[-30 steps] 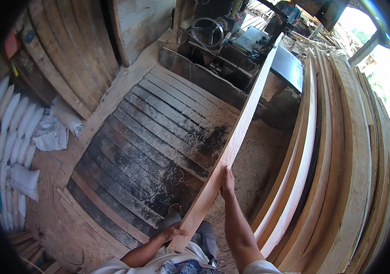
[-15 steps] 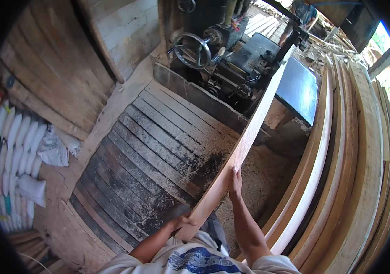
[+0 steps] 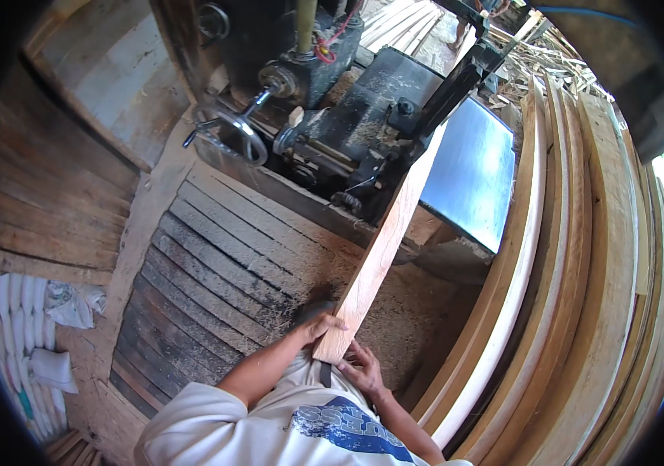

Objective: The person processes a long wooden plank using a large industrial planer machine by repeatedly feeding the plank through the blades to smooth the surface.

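Observation:
A long pale wooden plank runs from just in front of my body into a dark machine with a handwheel, along its black upright guide and beside a shiny metal plate. My left hand grips the plank's left edge near its close end, fingers curled over it. My right hand holds the same end from the right side and slightly lower, fingers bent against the wood. A sawdust-covered slatted floor lies under the plank.
Long timbers are stacked along the right. Wooden boards lean at the left above filled white sacks. Scrap wood lies beyond the machine, where part of another person shows. A concrete ledge edges the machine.
The plank has slid forward into the machine, which now appears closer and larger. My right hand has moved back along the plank to its close end, beside my left hand.

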A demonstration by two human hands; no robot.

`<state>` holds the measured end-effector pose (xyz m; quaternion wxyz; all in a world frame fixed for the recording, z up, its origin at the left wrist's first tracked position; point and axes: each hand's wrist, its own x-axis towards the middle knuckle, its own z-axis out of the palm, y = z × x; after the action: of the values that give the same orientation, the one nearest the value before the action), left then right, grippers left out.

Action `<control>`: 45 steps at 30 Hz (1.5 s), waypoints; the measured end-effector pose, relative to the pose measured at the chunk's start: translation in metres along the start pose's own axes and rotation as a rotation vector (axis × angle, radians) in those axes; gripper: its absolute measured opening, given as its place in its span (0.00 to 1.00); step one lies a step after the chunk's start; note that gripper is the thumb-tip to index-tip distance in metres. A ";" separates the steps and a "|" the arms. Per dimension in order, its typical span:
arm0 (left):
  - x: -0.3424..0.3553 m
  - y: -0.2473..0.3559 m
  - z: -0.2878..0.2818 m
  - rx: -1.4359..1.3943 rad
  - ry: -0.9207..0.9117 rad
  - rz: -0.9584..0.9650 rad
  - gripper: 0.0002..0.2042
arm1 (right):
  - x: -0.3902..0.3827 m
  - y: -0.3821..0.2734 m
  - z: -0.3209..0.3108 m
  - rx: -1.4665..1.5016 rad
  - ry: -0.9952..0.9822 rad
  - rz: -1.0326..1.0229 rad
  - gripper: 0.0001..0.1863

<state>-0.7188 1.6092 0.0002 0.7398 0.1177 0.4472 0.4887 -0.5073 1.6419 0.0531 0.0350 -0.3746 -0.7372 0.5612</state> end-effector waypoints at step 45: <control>0.026 0.007 -0.108 1.321 0.429 -0.456 0.26 | -0.200 0.222 0.044 0.794 0.605 1.034 0.19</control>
<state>-0.8040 1.6056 -0.0718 0.4941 0.3451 0.7971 -0.0369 -0.2706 1.5081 -0.0786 0.1010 -0.7740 -0.1635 0.6033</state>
